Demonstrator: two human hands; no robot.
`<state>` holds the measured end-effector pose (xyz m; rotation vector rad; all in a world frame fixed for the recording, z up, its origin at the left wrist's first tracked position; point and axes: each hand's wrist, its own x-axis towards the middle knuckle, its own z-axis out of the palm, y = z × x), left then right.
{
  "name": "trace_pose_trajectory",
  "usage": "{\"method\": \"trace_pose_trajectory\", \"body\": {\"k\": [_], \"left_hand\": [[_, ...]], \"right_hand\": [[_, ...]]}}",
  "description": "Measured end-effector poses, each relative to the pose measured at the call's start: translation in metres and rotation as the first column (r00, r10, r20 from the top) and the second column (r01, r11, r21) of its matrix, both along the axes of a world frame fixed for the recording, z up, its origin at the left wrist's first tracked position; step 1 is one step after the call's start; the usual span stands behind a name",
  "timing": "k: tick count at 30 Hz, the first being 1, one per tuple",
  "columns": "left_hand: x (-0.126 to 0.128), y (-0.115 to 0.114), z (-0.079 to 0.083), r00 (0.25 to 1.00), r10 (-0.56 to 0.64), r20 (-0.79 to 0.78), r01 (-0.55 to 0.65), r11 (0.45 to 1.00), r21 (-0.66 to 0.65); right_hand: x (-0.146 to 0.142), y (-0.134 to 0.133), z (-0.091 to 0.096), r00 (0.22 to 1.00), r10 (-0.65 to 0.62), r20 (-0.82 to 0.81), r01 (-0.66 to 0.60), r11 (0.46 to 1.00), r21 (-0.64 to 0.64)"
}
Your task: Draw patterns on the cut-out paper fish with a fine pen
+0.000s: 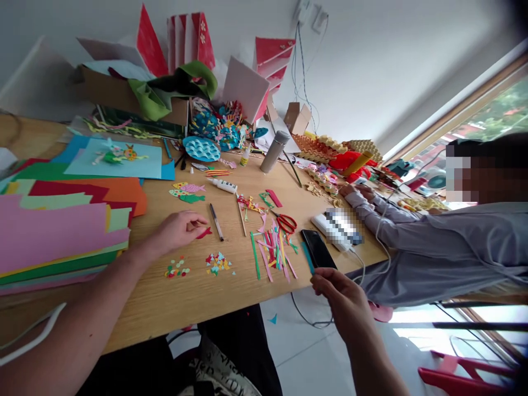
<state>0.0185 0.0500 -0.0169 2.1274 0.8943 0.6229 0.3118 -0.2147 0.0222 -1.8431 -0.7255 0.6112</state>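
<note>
Upper left: a cardboard box (119, 93) is holding red card and green paper.
Left: stacked coloured card sheets (53, 231) are lying on the wooden table (140, 308).
Centre: red-handled scissors (286, 223) are resting on paper strips (272, 258).
Right: a co-worker (454, 242) in a grey shirt is leaning over the table edge.
Lower right: a red plastic chair (462, 377) is standing on the tiled floor (297, 352).

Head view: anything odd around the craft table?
Yes. A small teal paper triangle lies on the floor tiles, below the wooden table, apart from the other paper scraps. A black smartphone also sits close to the table edge, near the right hand, so it looks exposed.
</note>
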Motion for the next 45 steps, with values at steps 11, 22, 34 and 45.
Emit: {"method": "trace_pose_trajectory", "body": {"k": [11,22,34,45], "left_hand": [[0.004,-0.015,0.016,0.917,0.008,0.399,0.232,0.802,-0.551],[-0.008,0.003,0.007,0.876,0.242,0.418,0.075,0.787,-0.613],[-0.006,0.006,-0.001,0.93,0.258,0.262,-0.104,0.869,-0.484],[0.009,0.001,-0.01,0.956,0.291,0.04,-0.285,0.952,-0.112]], "right_hand": [[-0.109,0.106,-0.01,0.864,0.344,-0.368,-0.321,0.939,0.124],[-0.138,0.12,-0.024,0.838,0.418,-0.352,-0.429,0.902,0.049],[-0.151,0.117,-0.032,0.835,0.454,-0.311,-0.457,0.887,0.066],[-0.164,0.116,-0.041,0.854,0.52,-0.031,-0.521,0.852,-0.056]]}}
